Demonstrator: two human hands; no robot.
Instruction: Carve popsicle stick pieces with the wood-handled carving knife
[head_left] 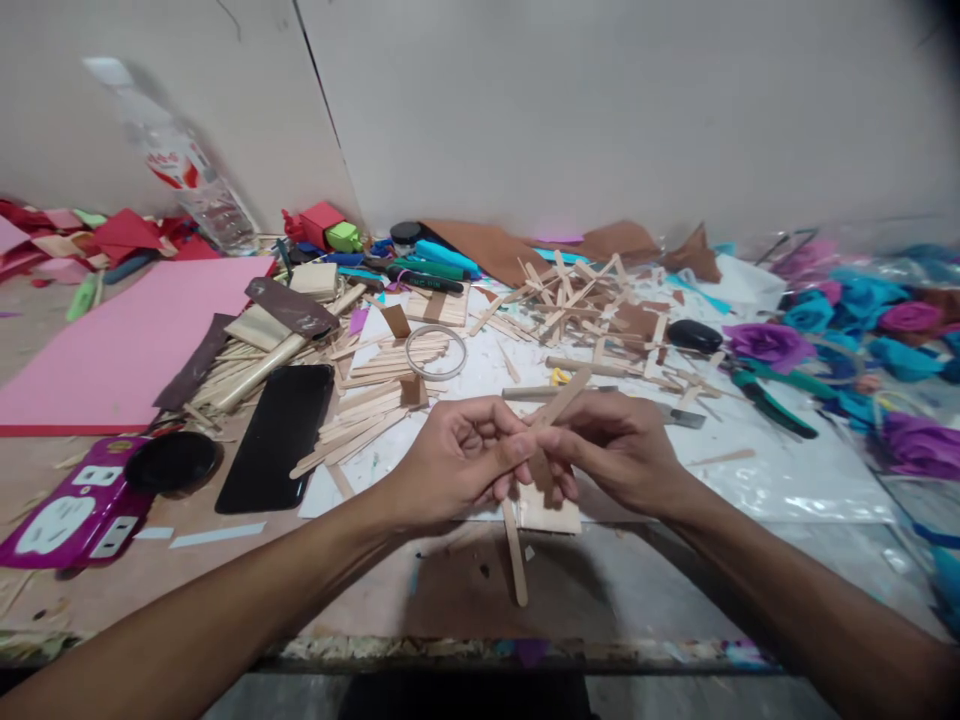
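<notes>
My left hand (pixel 472 450) and my right hand (pixel 619 445) meet over the front edge of the white sheet, both closed in a fingertip pinch. Between them is a wooden craft stick (pixel 564 396), its rounded end slanting up to the right. Another stick length (pixel 515 560) points down below my fingers. Whether the two are joined, or one broken stick, is hidden by my fingers. Under my hands lies a flat pale wooden piece (pixel 551 517). Just beyond the right hand is a blade-like metal tool (pixel 682 416).
Loose craft sticks (pixel 367 415) lie left of my hands, near a tape roll (pixel 436 352) and a black phone (pixel 276 440). Behind is a heap of glued sticks (pixel 570 300). Green-handled pliers (pixel 772 400) and paper flowers (pixel 772 345) are at right, a bottle (pixel 184 170) at back left.
</notes>
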